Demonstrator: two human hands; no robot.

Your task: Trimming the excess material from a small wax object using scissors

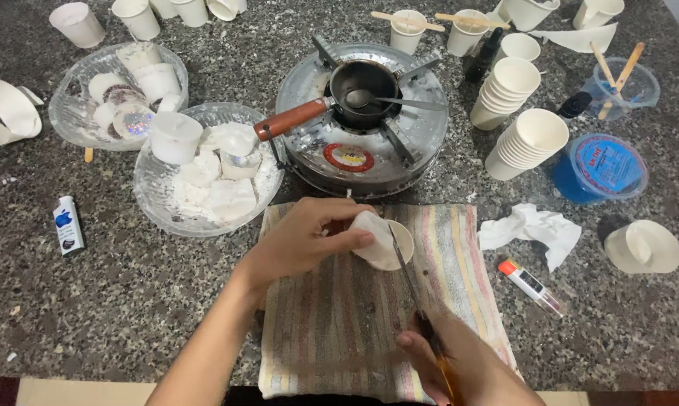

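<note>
White paper cup [384,240] lying on its side at centre frame over striped cloth [339,316], mouth toward right, clasped by left hand [302,244], thin scissors [411,282] gripped in nearer right hand [460,365], blades reaching up-left onto rim.

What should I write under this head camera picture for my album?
Left hand holds a paper cup while right hand cuts it with scissors over a striped cloth.

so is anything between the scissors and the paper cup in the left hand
Nothing visible: the scissors in the right hand already reach the rim of the paper cup held by the left hand.
</note>
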